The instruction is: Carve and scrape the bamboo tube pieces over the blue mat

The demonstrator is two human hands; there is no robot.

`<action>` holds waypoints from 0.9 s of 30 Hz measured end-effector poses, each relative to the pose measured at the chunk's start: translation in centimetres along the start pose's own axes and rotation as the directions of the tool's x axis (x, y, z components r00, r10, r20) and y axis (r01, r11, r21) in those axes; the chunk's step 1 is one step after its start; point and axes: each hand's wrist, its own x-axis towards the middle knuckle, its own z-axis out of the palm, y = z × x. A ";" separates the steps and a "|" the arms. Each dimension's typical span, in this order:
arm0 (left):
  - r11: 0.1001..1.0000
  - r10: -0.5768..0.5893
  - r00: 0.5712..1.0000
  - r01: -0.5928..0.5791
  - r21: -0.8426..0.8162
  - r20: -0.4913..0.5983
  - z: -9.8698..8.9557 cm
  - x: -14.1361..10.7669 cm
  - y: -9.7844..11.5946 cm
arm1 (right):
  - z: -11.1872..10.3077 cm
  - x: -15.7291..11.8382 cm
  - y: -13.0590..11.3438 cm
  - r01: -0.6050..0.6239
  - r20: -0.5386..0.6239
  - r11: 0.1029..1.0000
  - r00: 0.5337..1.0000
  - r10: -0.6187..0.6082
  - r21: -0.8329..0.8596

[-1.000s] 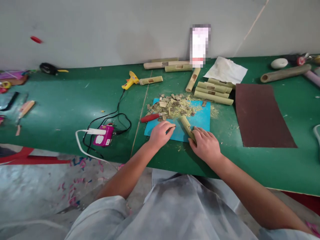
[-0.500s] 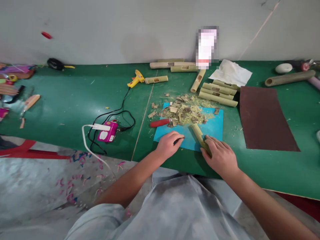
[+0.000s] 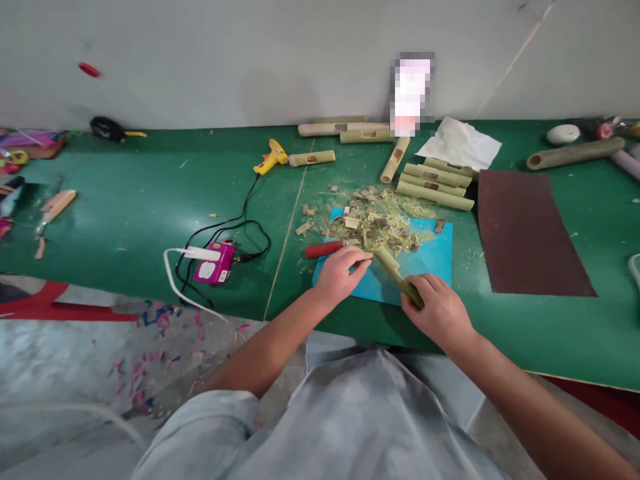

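Observation:
My right hand is closed around the near end of a green bamboo tube, which slants up and left over a blue mat. Thumb and fingers pinched together, my left hand hovers by the mat's left part, close to the tube's far end. Whatever sits at its fingertips is too small to make out. Just beyond that hand lies a red-handled knife, its blade partly hidden. Bamboo chips and shavings are heaped on the mat's far side and spill onto the green table.
Several notched bamboo tubes lie behind the heap. A brown sheet is at right, below a white tissue. Leftward are a yellow glue gun, a pink power adapter and looping cables. A phone leans on the wall.
My left hand has moved forward, toward the tube's far end. The blue mat and the red-handled knife have shifted slightly right. My right hand keeps hold of the bamboo tube.

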 end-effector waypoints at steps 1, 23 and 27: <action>1.000 0.002 1.000 -0.001 0.009 -0.029 0.1 0.5 -0.2 | 0.2 0.6 0.0 0.006 0.003 1.000 1.000 -0.006 0.001; 0.999 -0.018 1.000 0.017 0.027 0.024 0.0 1.2 -1.5 | -1.4 5.1 3.0 0.089 0.245 0.985 0.968 -0.050 -0.148; 0.999 -0.034 0.999 0.034 -0.003 0.013 0.0 1.0 -1.6 | -1.7 5.6 3.2 0.104 0.274 0.985 0.960 -0.062 -0.139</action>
